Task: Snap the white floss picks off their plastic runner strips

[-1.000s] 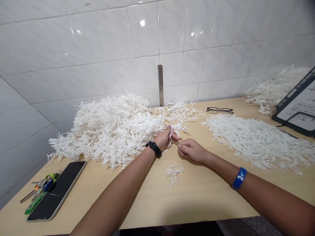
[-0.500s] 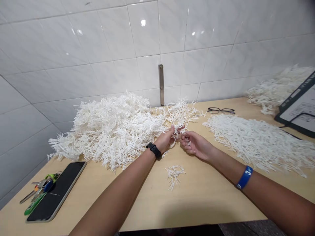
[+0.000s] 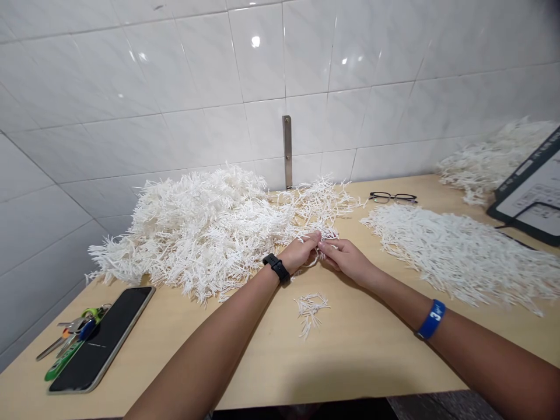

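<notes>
My left hand (image 3: 301, 251), with a black watch band on its wrist, is closed on thin white branching plastic strands (image 3: 327, 232) that stick out past the fingers. My right hand (image 3: 343, 256), below a blue wristband, meets it with thumb and fingers pinched on the same strands. The fingertips of both hands touch or nearly touch, and they hide much of what they hold. Just left of my left hand rises a big heap of white branching strands (image 3: 196, 227). Nearer to me lies a small cluster of short white pieces (image 3: 310, 312).
A spread pile of separate white pieces (image 3: 455, 251) lies on the right. Eyeglasses (image 3: 392, 198) rest behind it, with a dark-framed board (image 3: 534, 192) and another white heap (image 3: 499, 154) at far right. A phone (image 3: 105, 338) and keys (image 3: 72, 335) lie front left. A tiled wall (image 3: 175, 87) bounds the table.
My right hand has moved left and closed in on my left hand, so their fingertips now come together. My right fingers look more tightly pinched. The piles stay as they were.
</notes>
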### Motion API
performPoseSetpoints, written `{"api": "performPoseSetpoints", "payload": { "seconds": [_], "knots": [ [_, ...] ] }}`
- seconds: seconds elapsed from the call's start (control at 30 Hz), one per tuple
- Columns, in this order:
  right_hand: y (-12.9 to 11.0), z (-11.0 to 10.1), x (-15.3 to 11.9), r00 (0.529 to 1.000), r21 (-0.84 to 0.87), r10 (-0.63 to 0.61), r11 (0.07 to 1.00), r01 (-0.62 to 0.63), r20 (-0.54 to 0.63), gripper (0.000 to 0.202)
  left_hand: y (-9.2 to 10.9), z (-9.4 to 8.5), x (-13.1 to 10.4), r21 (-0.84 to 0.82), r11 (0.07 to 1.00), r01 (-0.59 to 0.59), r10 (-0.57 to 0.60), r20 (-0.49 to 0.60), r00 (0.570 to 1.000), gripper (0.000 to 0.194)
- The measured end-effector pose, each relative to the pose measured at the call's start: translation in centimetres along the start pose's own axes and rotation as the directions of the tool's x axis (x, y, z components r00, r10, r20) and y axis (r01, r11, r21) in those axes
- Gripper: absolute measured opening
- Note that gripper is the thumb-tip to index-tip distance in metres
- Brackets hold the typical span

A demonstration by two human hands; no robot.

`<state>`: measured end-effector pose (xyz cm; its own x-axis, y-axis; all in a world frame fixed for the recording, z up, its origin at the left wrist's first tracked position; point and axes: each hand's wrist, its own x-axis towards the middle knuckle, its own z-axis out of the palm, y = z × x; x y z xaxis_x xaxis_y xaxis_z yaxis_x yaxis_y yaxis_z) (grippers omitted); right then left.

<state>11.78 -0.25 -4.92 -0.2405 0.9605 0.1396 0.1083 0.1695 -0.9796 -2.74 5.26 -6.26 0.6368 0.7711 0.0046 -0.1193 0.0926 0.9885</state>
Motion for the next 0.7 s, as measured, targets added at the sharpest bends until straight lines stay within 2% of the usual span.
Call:
{"api": "performPoseSetpoints", "payload": {
  "seconds": [0.27,0.4,0.47,0.57,0.7],
  "knots": [
    [0.3,0.3,-0.2,0.999,0.063,0.051,0.997,-0.051,0.011,0.051,0.7,0.9,-0.1,-0.103,0.995,-0.015,0.004,-0.104,0.995,0.05],
    [0.1,0.6,-0.7,0.989,-0.069,0.03,0.997,-0.02,0.143,0.051,0.8,0.4,0.3,-0.228,0.974,-0.008,-0.05,-0.248,0.968,0.046],
    [0.1,0.7,-0.8,0.979,-0.08,0.033,0.997,-0.017,0.203,0.05,0.9,0.1,0.4,-0.271,0.962,0.019,-0.095,-0.268,0.959,0.048],
    [0.2,0.4,-0.5,0.98,0.144,0.123,0.979,-0.146,0.159,0.04,0.9,-0.1,0.4,-0.254,0.965,0.067,-0.119,-0.193,0.974,0.05],
    [0.2,-1.1,0.1,0.936,0.518,0.307,0.779,-0.353,0.175,0.023,0.9,-0.1,0.3,-0.227,0.973,0.045,-0.08,-0.148,0.986,0.053]
  ]
}}
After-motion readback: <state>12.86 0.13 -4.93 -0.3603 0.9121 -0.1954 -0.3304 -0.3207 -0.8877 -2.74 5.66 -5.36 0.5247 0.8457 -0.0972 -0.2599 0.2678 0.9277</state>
